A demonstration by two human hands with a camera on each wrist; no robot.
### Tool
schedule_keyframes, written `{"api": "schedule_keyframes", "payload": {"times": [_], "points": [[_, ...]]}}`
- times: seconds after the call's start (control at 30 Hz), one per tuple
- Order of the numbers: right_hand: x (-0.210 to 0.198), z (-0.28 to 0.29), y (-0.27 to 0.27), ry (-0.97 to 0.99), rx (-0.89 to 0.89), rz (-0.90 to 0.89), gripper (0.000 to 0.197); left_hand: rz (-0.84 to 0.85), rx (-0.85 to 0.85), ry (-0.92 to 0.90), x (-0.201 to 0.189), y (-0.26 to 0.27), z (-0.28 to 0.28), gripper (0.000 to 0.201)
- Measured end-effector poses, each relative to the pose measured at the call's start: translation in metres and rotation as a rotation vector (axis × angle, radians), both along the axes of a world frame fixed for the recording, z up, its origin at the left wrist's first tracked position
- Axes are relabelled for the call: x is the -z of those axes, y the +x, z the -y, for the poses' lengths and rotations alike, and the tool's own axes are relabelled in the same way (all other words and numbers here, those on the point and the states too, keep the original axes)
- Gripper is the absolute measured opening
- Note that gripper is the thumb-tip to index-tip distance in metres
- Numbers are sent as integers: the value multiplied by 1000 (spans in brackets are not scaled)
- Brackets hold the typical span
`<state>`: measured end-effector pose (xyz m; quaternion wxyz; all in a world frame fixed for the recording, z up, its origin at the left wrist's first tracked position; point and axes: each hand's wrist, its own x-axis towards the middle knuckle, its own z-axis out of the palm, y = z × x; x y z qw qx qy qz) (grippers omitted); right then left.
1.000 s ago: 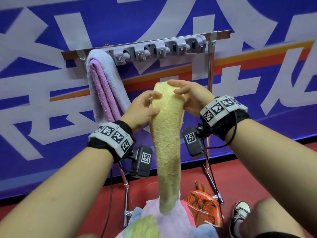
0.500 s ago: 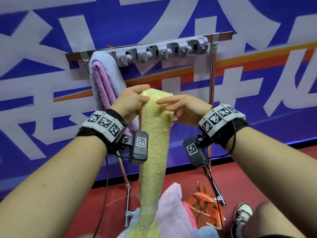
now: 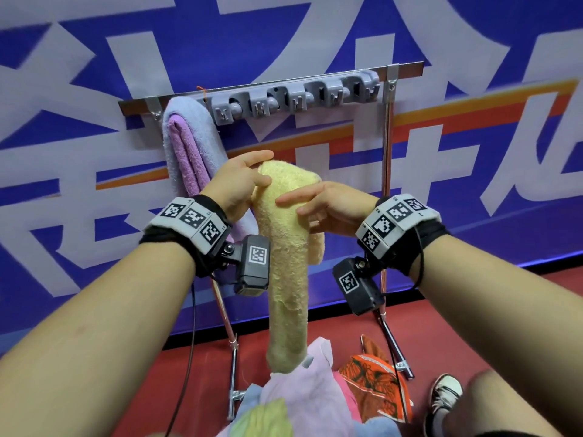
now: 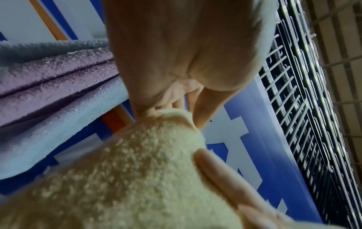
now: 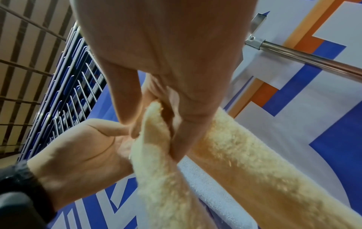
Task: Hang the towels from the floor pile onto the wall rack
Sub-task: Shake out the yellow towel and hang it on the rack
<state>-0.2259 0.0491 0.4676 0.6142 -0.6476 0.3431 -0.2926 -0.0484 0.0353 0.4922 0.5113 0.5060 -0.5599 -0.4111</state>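
A long yellow towel (image 3: 287,263) hangs from both hands in front of the wall rack (image 3: 293,96), its lower end touching the floor pile (image 3: 299,392). My left hand (image 3: 262,171) pinches the towel's top between thumb and fingers, close beside the hung towel. Just right of it, my right hand (image 3: 293,205) pinches a fold near the top with fingers mostly straight, and a short flap hangs below it. In the right wrist view the right hand (image 5: 154,133) nips the towel (image 5: 245,162) edge. The left wrist view has the left hand (image 4: 176,108) at the towel (image 4: 127,170) top.
A lavender and purple towel (image 3: 189,146) hangs over the rack's left end. Several grey clips (image 3: 315,96) to its right hold nothing. Metal stand legs (image 3: 386,216) run down to the red floor. An orange patterned cloth (image 3: 372,383) and a shoe (image 3: 441,398) lie beside the pile.
Both hands have carried the towel's top down and left, toward the hung towel. The right hand has slid onto the towel's side, and a short flap now hangs beneath it.
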Motion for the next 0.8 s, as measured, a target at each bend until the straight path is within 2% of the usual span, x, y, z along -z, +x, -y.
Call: {"api": "schedule_keyframes", "payload": {"times": [0.13,0.2,0.3,0.37,0.43,0.57,0.67,0.77,0.8], "points": [[-2,3,2,-2,134,54,37,431,-104,-68,6,-4,1,39],[0,6,6,5,189,56,38,528,-130,-60,10,-6,0,42],[-1,8,9,42,308,91,37,474,-141,-73,15,-6,1,40],[-1,11,10,69,372,152,33,374,-99,-49,16,-10,-5,27],[-2,15,13,114,396,225,33,311,-35,-18,17,-16,-11,24],[-10,20,17,202,452,437,39,219,86,80,26,-25,-18,41],[-15,23,15,238,385,617,51,174,187,194,37,-32,-19,67],[-22,22,11,228,346,675,38,138,213,220,42,-41,-17,77],[-23,21,10,223,352,688,41,118,213,215,42,-45,-17,77]]}}
